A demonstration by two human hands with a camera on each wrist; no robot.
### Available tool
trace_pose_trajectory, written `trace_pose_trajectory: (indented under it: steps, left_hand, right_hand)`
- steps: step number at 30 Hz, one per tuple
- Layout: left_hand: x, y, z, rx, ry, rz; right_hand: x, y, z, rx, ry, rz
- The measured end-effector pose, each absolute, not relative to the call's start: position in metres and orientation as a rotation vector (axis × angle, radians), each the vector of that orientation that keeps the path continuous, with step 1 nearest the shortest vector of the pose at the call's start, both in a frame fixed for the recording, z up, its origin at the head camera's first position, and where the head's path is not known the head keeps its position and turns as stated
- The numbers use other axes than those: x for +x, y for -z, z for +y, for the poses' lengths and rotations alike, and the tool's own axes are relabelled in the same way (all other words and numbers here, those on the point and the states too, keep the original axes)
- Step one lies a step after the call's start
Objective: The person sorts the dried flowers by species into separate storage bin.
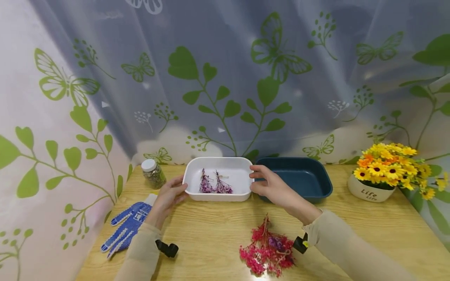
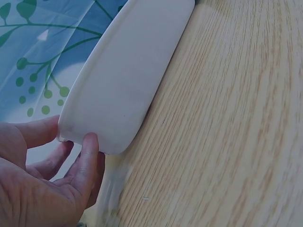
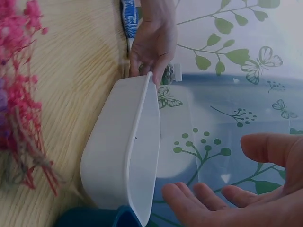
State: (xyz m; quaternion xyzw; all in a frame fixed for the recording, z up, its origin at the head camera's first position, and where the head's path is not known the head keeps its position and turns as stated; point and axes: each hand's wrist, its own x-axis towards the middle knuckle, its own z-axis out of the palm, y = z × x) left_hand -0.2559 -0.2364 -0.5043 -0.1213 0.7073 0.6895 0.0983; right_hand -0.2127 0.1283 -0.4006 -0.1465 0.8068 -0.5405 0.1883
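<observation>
My left hand (image 1: 170,197) grips the left end of a white plastic basin (image 1: 218,198), thumb at the rim and fingers against the end wall; the left wrist view shows this white basin (image 2: 128,75) close up. Two small bunches of dried purple flowers (image 1: 206,185) lie inside. By the basin's right end is my right hand (image 1: 275,189). In the right wrist view the right hand (image 3: 251,194) has its fingers spread loosely, apart from the white basin (image 3: 111,146), with nothing held.
Right of the white basin stands a dark blue basin (image 1: 299,177). Pink dried flowers (image 1: 258,251) with a purple bunch lie in front. A white-lidded jar (image 1: 154,175) and a blue-and-white glove (image 1: 128,226) are at left. A pot of yellow flowers (image 1: 372,192) stands far right.
</observation>
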Motion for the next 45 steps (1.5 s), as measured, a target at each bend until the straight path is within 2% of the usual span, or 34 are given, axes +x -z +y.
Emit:
trace_pose_trajectory:
  steps: [14,25,37,45]
  left_hand:
    - [-0.259,0.503,-0.239,-0.336,-2.059,2.038]
    - [-0.261,0.507,-0.24,-0.35,-2.075,2.015]
    - [-0.259,0.503,-0.239,-0.361,-2.06,2.017]
    - [-0.259,0.503,-0.237,-0.369,-2.048,2.033]
  right_hand:
    - [-0.177,0.412,0.153,-0.506,1.411,2.508]
    - [-0.163,0.422,0.167,-0.512,1.39,2.504]
    - [-0.139,0.436,0.177,-0.634,1.003,2.582]
    - [-0.13,0.45,0.171,-0.583,0.718,2.681]
